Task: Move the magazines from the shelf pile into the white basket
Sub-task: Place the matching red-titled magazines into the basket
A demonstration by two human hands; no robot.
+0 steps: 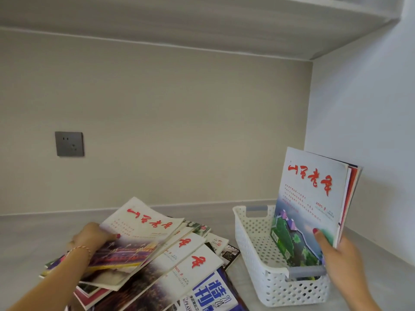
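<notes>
A messy pile of magazines [179, 272] lies on the shelf at the lower middle. My left hand [92, 240] grips the left edge of the top magazine [137, 239], white with red lettering, and its far end is tilted up off the pile. To the right stands the white perforated basket [253, 245] with grey handles. Several magazines [312, 205] stand upright inside it against its right side. My right hand [336, 252] holds them by their lower right edge, thumb on the front cover.
The grey shelf surface [33, 241] runs to the back wall, which carries a grey wall socket [69, 144] at the left. A white side wall [370, 122] rises right behind the basket. Another shelf board [202, 23] hangs overhead.
</notes>
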